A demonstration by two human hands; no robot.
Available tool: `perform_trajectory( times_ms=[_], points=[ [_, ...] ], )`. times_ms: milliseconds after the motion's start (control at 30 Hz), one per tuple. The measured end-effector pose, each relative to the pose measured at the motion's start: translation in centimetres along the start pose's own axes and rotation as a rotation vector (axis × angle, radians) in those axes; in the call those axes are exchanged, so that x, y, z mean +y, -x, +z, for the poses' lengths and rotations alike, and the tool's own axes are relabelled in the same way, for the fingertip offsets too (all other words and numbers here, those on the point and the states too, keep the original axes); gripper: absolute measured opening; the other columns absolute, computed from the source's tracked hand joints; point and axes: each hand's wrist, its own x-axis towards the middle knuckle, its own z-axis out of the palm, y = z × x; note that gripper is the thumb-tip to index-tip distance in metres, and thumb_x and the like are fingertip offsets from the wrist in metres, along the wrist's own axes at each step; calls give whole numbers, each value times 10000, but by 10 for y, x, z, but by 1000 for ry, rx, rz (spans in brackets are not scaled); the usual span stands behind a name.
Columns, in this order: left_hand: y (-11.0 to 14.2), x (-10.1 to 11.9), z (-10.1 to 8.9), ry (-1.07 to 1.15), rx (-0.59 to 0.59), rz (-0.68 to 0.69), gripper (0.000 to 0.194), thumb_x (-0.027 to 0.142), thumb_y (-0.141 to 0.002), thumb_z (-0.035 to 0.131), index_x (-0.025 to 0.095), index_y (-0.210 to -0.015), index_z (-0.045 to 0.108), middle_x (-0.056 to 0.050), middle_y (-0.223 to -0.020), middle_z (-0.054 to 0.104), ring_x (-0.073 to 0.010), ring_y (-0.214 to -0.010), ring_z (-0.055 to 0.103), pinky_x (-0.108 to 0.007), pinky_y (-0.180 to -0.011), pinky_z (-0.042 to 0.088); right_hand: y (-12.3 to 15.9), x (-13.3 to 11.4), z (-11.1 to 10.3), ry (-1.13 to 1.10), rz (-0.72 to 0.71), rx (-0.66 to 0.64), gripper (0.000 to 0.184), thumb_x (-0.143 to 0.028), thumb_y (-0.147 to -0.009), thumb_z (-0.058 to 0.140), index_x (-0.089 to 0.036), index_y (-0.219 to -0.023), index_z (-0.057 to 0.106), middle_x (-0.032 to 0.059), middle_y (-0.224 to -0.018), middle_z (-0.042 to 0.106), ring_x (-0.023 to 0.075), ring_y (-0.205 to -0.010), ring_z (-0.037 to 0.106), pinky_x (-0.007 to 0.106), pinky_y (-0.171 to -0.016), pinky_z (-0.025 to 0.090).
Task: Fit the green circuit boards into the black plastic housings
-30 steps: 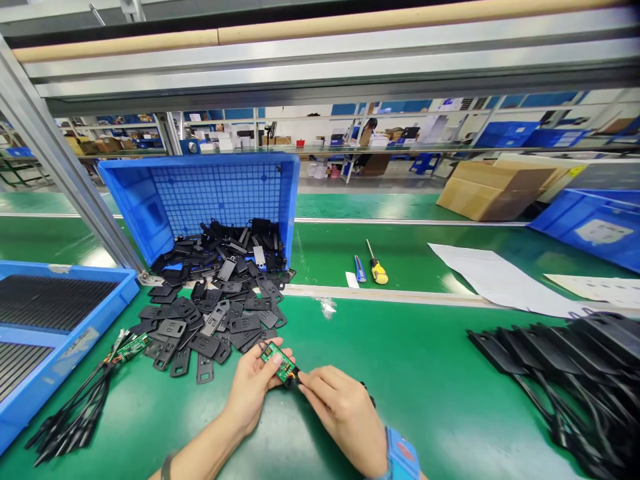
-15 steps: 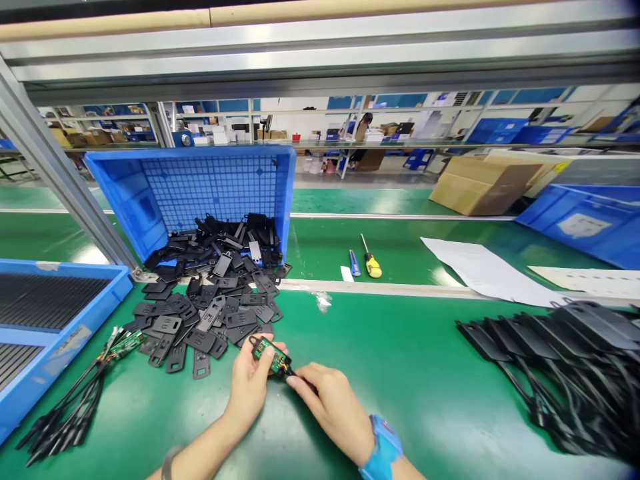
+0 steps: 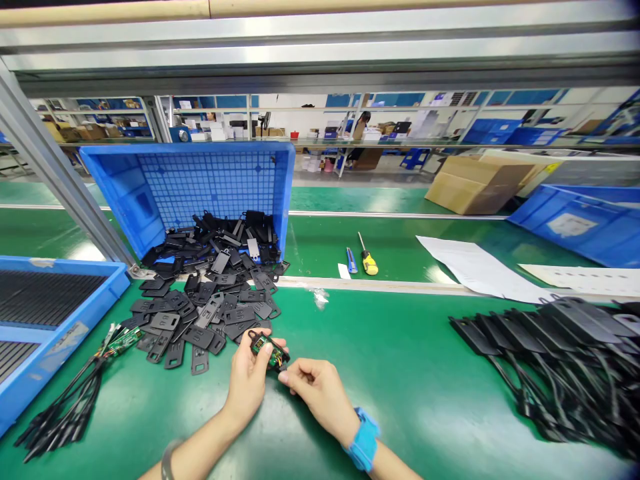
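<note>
My left hand is closed around a small black plastic case with a green circuit board seated in it. The thumb presses on the board, beside a small digit display. At the case's lower right end, my right hand pinches the black cable where it meets the case; most of the cable is hidden by the fingers. Beyond my left hand lies a heap of flat black plastic covers. To the left rests a bundle of cables with green boards on their ends.
A tipped blue crate spills black parts. A blue tray stands at left. A utility knife, a yellow screwdriver and paper lie farther back. Cabled black units are piled at right, near a cardboard box.
My right hand has shifted slightly up and left, its fingertips now closer against the end of the case. My left hand keeps its hold; the case looks slightly more tilted.
</note>
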Motion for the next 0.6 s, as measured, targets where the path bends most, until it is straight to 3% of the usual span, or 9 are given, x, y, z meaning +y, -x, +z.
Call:
perform_trajectory(
  times_ms=[167,433,600],
  points=[
    [-1,9,-1,60,-52,-98,347,400,-847,579,167,-1072,454,-135,-1013,671,-252,-879,660,-352,-741,523,0,-2,-4,158,-145,92,231,-339,-738,654,-152,-602,644,-18,-543,519,100,-520,387,225,-502,278],
    [6,9,4,-10,10,28,269,352,-874,553,167,-1055,481,-124,-1018,667,-237,-926,638,-373,-857,482,-7,-1,-9,97,-25,-38,337,-400,-723,651,-139,-536,549,-45,-470,420,80,-474,310,223,-466,229],
    [8,10,6,-42,45,53,261,360,-862,572,173,-1034,512,-117,-1010,670,-240,-940,632,-361,-863,479,-8,-4,-10,189,-31,-5,333,-382,-718,662,-139,-514,562,-47,-450,424,79,-461,307,226,-459,216]
  ],
)
